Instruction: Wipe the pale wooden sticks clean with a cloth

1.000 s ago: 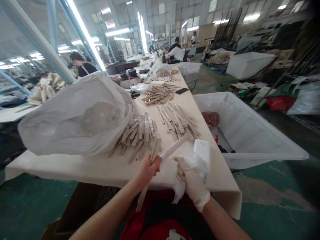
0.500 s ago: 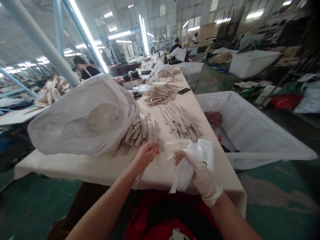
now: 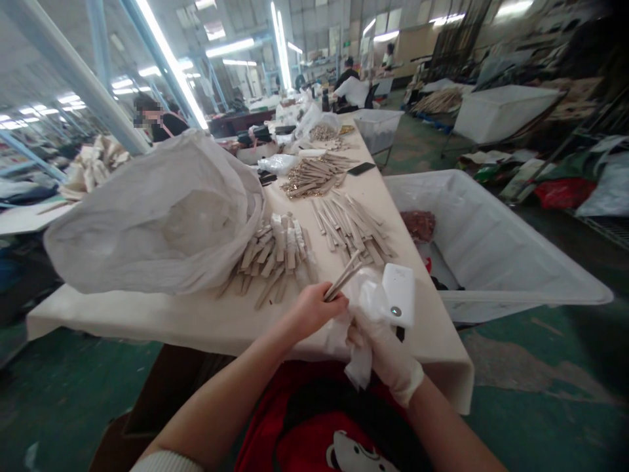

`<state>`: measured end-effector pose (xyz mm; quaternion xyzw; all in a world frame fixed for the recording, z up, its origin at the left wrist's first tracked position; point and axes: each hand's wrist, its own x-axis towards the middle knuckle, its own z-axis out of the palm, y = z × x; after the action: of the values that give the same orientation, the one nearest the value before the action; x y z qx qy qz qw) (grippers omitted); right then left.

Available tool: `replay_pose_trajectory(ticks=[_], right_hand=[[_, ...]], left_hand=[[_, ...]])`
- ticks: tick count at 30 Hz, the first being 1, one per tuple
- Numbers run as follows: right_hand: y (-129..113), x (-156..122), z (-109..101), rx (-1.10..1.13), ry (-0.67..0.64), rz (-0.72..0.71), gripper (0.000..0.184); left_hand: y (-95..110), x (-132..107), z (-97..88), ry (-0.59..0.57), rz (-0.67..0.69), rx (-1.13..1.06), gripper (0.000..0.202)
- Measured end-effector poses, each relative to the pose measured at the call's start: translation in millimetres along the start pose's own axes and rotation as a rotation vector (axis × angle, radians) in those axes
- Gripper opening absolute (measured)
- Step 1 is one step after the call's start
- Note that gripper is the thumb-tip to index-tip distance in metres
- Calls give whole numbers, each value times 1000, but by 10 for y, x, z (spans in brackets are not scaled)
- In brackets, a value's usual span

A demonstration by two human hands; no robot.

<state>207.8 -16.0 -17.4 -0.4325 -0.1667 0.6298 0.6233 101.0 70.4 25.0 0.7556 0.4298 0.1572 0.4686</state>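
Note:
My bare left hand is closed around a few narrow beige strips, whose far ends point up and to the right. Close beside it, my right hand, in a pale glove, grips a crumpled piece of thin clear plastic; part of it hangs below the fingers. A white rectangular device with a round spot lies just right of the plastic. Beyond my left hand is a pile of beige strips with white wrapping. More loose strips are spread out ahead of both hands.
A large whitish sack covers the table's left side. Farther along are strips with metal ends and a dark flat phone-like object. A white bin stands against the table's right edge. Other people sit in the background.
My left hand has moved right from the wrapped pile toward my right hand, bringing strips up into sight. The right hand with the plastic has shifted slightly down, uncovering more of the white device.

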Motion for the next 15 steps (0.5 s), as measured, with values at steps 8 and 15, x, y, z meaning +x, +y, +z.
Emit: replay_pose_trajectory(ticks=[8,15], right_hand=[[-7,-133,115,130,-37,131,25],[-334,62,-37,254,132,27,36]], left_hand=[[81,50,-11,-13,-86,-197,20],[107,-373,-111,-218,-94,-396,29]])
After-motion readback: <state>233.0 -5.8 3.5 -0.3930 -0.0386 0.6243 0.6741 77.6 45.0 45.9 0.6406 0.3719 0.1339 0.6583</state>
